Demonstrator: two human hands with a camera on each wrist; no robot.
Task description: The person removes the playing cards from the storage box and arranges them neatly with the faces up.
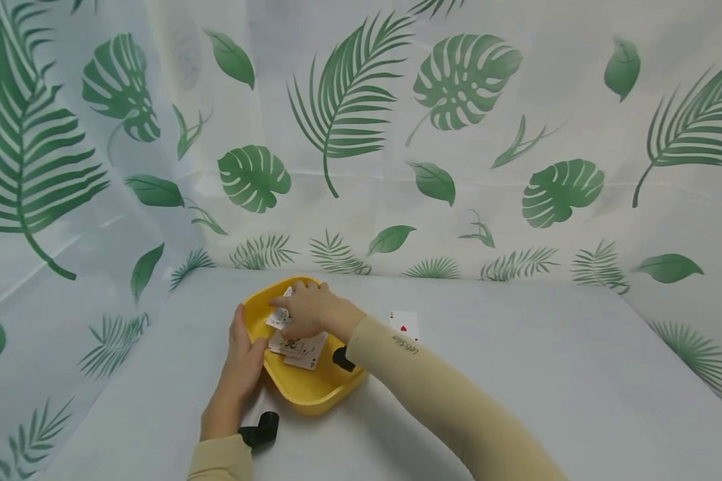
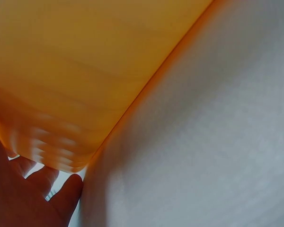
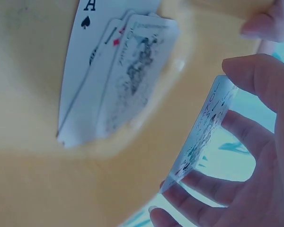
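A white sheet (image 1: 493, 200) printed with green leaves runs from the far left across the back. Next, low on the left, my tan left sleeve (image 1: 219, 461) ends at a black wrist camera (image 1: 261, 429). My left hand (image 1: 237, 364) is partly closed about the left side of a yellow bin (image 1: 303, 404), thumb at the rim, fingers spread along the outer wall. The bin sits on a pale table (image 1: 577, 374), left of centre. Inside it, a few playing cards lie in an overlapping pile: an ace of spades (image 3: 78, 85), a card showing a red diamond (image 3: 116, 41), and a joker (image 3: 144, 61) on top. Above the bin, near its far side, is my right hand (image 1: 307, 312). It is nearly closed, with one card, the held joker (image 3: 202, 127), between my thumb at one end and my fingertips at the other; the card is tilted, apart from the pile. My right sleeve (image 1: 451, 407), with small dark lettering, crosses the bin's right rim and slants down to the lower right. Just beyond that sleeve, on the table right of the bin, a heart card (image 1: 404, 321) lies face up, partly hidden.
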